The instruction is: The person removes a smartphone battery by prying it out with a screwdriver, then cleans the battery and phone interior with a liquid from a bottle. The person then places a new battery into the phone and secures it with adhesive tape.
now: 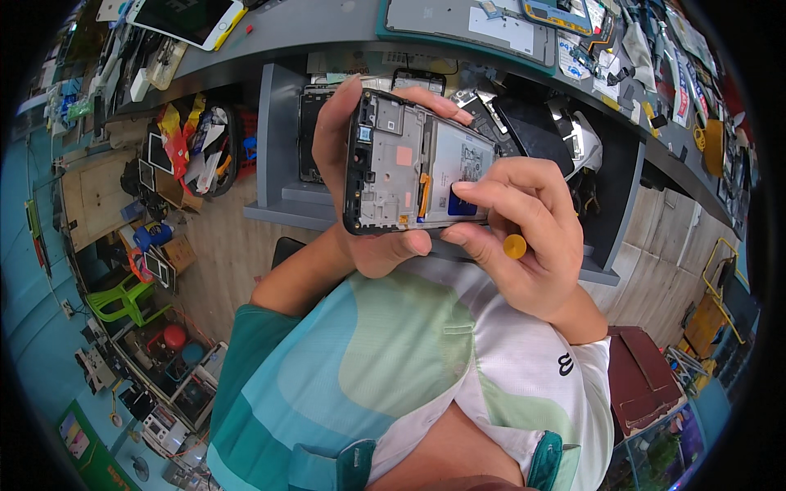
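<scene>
An opened phone (391, 176) is tilted up in front of my chest over a pulled-out drawer, its inside facing me. My left hand (381, 252) grips it, fingers behind and over the top edge, thumb along the lower edge. The silver battery (449, 159) lies in the frame, with an orange flex cable (424, 196) along its left side. My right hand (536, 217) is curled at the phone's right end, index fingertip over the battery and thumb near the lower edge. A round yellow end (514, 246) shows between its fingers; the rest of that thing is hidden.
The grey drawer (282, 192) holds several phone parts, including a dark panel (532, 135). Above it, the desk carries a grey-green mat (458, 33), a white phone (187, 20) and cluttered tools at right. A green chair (127, 301) stands at left, a maroon case (643, 380) at lower right.
</scene>
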Demonstrator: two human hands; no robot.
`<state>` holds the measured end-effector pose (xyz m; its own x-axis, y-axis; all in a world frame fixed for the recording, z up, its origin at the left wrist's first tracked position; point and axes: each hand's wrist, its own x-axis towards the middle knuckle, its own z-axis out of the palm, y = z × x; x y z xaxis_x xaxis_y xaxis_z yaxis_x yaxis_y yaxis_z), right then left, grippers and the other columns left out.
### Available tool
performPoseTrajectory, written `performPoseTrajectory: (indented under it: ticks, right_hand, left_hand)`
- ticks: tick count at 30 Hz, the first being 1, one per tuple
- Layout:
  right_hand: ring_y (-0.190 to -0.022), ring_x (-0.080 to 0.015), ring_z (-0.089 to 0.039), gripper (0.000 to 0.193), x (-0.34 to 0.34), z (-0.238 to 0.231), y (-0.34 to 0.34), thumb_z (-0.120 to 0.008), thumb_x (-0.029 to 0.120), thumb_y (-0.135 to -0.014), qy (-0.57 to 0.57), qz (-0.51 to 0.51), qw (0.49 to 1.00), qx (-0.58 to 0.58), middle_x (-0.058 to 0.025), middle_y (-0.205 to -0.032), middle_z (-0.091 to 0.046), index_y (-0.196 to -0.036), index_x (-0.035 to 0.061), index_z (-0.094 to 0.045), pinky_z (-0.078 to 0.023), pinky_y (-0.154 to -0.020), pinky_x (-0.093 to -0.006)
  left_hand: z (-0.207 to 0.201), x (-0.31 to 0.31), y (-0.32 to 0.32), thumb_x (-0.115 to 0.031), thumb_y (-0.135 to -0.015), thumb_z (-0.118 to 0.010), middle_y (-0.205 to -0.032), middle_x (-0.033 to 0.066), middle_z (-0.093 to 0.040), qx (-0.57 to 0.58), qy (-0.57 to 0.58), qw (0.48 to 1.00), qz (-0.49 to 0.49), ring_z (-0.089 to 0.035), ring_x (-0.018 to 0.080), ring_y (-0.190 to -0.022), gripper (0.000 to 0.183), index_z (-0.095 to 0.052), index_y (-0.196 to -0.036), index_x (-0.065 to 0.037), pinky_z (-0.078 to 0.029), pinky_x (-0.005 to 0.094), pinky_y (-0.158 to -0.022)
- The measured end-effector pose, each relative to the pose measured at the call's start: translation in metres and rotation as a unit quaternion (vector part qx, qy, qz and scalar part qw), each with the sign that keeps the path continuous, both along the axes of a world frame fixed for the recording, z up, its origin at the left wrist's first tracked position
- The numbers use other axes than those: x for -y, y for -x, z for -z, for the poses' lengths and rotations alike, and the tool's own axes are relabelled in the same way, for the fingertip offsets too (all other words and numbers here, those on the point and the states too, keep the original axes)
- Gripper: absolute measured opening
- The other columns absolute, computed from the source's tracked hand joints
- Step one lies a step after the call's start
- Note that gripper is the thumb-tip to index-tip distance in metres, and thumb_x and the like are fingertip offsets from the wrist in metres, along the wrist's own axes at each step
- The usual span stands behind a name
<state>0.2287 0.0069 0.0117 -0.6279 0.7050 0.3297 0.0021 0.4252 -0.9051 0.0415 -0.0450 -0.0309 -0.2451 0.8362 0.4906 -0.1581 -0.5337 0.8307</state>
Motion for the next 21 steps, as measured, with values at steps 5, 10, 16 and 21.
performPoseTrajectory:
  ticks: [5,10,16,21]
  right_hand:
    - [-0.073,-0.0085,-0.051,0.041,-0.010,0.000,-0.003,-0.090,0.008,-0.083,0.023,-0.047,0.999,0.007,-0.0107,-0.117,-0.058,-0.119,0.0012,-0.072,-0.042,-0.062,-0.0238]
    - [-0.073,-0.0083,-0.048,0.041,-0.014,0.005,-0.004,-0.090,0.007,-0.083,0.053,-0.068,0.996,-0.014,-0.0110,-0.119,-0.057,-0.119,0.0003,-0.070,-0.041,-0.063,-0.0241]
    - [-0.072,-0.0121,-0.047,0.042,-0.009,0.005,-0.002,-0.090,0.004,-0.081,0.101,-0.048,0.993,-0.039,-0.0104,-0.118,-0.060,-0.118,0.0027,-0.071,-0.044,-0.063,-0.0269]
    - [-0.073,-0.0121,-0.049,0.040,-0.011,0.010,-0.005,-0.089,0.005,-0.082,0.058,-0.069,0.995,-0.034,-0.0104,-0.119,-0.061,-0.118,0.0039,-0.071,-0.045,-0.063,-0.0257]
  left_hand:
    - [0.006,-0.002,0.001,-0.055,-0.085,-0.087,-0.137,0.0288,-0.053,-0.022,-0.031,0.999,0.011,-0.061,0.0364,-0.123,0.121,-0.006,-0.168,-0.019,-0.053,0.0506,-0.100]
    - [0.010,-0.005,0.003,-0.056,-0.084,-0.088,-0.136,0.0275,-0.053,-0.049,-0.054,0.997,0.006,-0.062,0.0368,-0.122,0.122,-0.008,-0.167,-0.017,-0.054,0.0501,-0.097]
    - [0.009,-0.004,-0.003,-0.057,-0.085,-0.087,-0.133,0.0256,-0.052,-0.037,-0.045,0.998,-0.006,-0.063,0.0376,-0.119,0.121,-0.009,-0.167,-0.015,-0.056,0.0495,-0.094]
    - [0.011,-0.005,0.000,-0.057,-0.085,-0.087,-0.132,0.0256,-0.052,-0.044,-0.051,0.998,-0.001,-0.063,0.0376,-0.119,0.120,-0.010,-0.167,-0.014,-0.056,0.0487,-0.092]
